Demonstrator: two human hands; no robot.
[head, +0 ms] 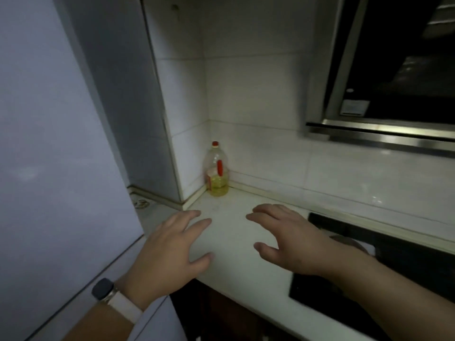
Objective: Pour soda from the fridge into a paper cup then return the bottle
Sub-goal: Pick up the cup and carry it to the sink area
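Note:
The pale fridge (56,168) fills the left side of the view, its doors closed. My left hand (170,254) hovers over the white counter (234,232) near the fridge's edge, fingers spread and holding nothing; a watch sits on its wrist. My right hand (288,239) is held over the counter a little to the right, fingers spread, palm down, also holding nothing. No soda bottle or paper cup is in view.
A clear bottle with a red cap and yellow oil (216,171) stands in the tiled corner at the back of the counter. A black cooktop (394,262) lies to the right. A range hood (384,70) hangs above it.

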